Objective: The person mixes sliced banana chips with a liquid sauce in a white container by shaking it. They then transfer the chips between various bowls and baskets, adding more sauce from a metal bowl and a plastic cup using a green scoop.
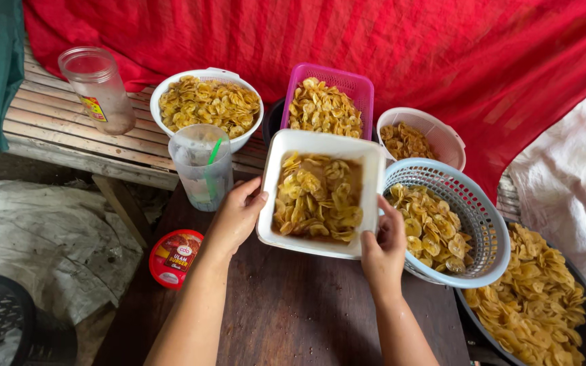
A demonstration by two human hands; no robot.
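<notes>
The white square tub (pixel 320 196) of banana chips sits tilted above the dark table (pixel 286 305), left hand (pixel 239 217) and right hand (pixel 382 247) both clamped on its rims; tipped further, chips could spill, or knock the plastic cup (pixel 201 166).

a red cloth (pixel 374 41) hangs far. a clear jar (pixel 98 88) stands far left on a slatted bench (pixel 55 129); a plastic cup (pixel 202 166) with a green straw (pixel 213 154) is near it, a red round lid (pixel 175 256) near left.
</notes>
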